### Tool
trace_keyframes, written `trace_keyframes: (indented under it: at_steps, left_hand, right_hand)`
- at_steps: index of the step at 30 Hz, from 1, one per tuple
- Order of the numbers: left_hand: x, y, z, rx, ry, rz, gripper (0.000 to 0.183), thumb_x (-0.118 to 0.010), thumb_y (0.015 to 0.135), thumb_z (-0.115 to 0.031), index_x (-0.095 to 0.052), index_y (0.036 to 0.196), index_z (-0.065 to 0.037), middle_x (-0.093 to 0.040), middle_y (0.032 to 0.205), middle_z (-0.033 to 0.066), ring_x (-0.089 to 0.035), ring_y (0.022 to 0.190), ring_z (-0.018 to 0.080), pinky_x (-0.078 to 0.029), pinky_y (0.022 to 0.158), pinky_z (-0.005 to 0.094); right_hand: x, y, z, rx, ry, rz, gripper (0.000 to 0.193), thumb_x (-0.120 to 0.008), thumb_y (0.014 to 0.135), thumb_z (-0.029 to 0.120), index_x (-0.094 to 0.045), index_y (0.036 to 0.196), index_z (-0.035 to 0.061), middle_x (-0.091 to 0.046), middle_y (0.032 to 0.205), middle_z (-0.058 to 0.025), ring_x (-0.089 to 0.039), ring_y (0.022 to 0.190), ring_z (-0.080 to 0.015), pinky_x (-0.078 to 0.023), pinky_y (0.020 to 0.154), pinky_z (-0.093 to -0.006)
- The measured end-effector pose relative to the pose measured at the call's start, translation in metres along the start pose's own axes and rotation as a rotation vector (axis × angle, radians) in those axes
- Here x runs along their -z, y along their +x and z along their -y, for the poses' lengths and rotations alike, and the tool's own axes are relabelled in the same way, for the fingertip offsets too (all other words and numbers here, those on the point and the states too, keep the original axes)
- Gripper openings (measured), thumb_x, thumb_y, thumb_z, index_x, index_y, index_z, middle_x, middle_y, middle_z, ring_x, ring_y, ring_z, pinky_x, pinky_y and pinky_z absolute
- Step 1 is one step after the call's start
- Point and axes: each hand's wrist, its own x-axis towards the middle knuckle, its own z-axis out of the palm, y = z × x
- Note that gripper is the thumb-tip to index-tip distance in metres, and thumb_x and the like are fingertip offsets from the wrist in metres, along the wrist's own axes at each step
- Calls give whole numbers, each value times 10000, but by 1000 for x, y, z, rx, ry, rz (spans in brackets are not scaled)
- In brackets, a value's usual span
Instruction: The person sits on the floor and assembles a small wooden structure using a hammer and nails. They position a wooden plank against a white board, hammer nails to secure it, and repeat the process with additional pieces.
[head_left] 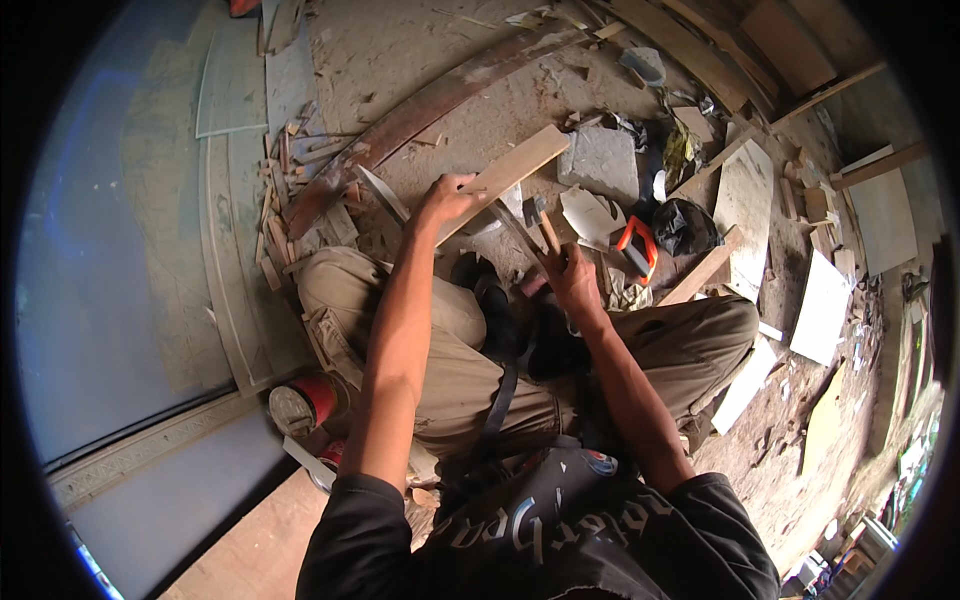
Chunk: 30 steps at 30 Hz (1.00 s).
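Note:
My left hand (447, 198) is closed round a flat wooden board (525, 163), tilted up toward the far right. My right hand (573, 278) is closed on what looks like a hammer (548, 230), with a short wooden handle and a dark head pointing away from me. A thin, dark strip (517, 232) runs from the board's edge to my right fingers; whether I grip it too, I cannot tell. Left of my left hand, a pale pointed strip (381, 193) juts out. My palms and the undersides of both grips are hidden.
A grey block (600, 160) lies beyond the board. At right are an orange-handled tool (637, 248), a black plastic bag (686, 229) and white panels (821, 306). A long brown plank (400, 125) crosses the floor. A red can (304, 399) stands by my left knee.

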Motion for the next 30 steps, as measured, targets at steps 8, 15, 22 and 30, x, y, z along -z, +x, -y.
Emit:
trace_keyframes:
  at_steps: [8, 15, 22, 30]
  left_hand:
    - [3, 0, 1, -40, -17, 33, 666, -744, 777, -323, -528, 1285, 51, -586, 1240, 251, -574, 1174, 296, -419, 1000, 343]
    - [-5, 14, 27, -122, -84, -25, 608, -751, 758, -311, -586, 1232, 32, -624, 1193, 232, -602, 1121, 245, -452, 952, 326]
    - [-15, 10, 11, 65, -38, -95, 590, -763, 746, -315, -606, 1240, -34, -614, 1224, 209, -581, 1163, 255, -435, 993, 335]
    - [-8, 21, 44, -64, -102, 20, 671, -775, 735, -349, -569, 1261, 12, -601, 1211, 252, -596, 1137, 315, -445, 986, 356]
  right_hand:
    - [0, 10, 49, 101, 71, -29, 248, -607, 922, 204, -495, 975, -11, -584, 670, -244, -599, 625, -444, -446, 540, -458]
    - [-15, 21, 70, 184, 74, 73, 308, -568, 944, 244, -435, 1025, -20, -577, 685, -309, -569, 677, -523, -432, 544, -559]
    - [-29, 37, 30, 264, -157, 57, 275, -533, 954, 243, -415, 993, -2, -579, 669, -310, -574, 635, -511, -450, 524, -562]
    - [-32, 21, 54, 287, -99, 57, 216, -530, 953, 192, -409, 970, 14, -568, 651, -291, -581, 636, -498, -429, 518, -558]
